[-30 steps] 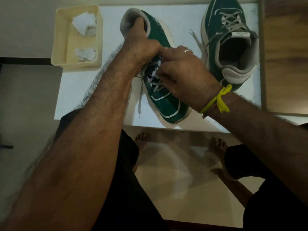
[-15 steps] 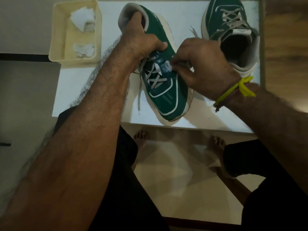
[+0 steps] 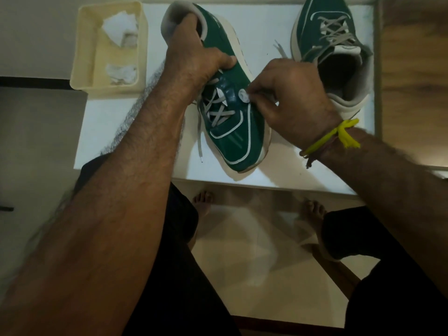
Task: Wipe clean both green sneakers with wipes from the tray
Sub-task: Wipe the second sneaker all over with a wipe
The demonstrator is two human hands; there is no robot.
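- A cream tray (image 3: 82,52) at the white worktop's (image 3: 135,151) far left corner holds crumpled white wipes (image 3: 120,29).
- The left hand (image 3: 194,59) grips the near green sneaker (image 3: 232,141) at its collar, tilting it above the worktop.
- The right hand (image 3: 295,98), a yellow thread (image 3: 339,134) at the wrist, pinches a small wipe (image 3: 243,95) against the sneaker's side.
- The second green sneaker (image 3: 327,10) stands at far right.
- Bare feet rest on the pale floor (image 3: 254,275) below.

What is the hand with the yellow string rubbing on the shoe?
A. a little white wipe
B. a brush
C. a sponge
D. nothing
A: the right hand pinches a small white wipe against the side of the green sneaker.
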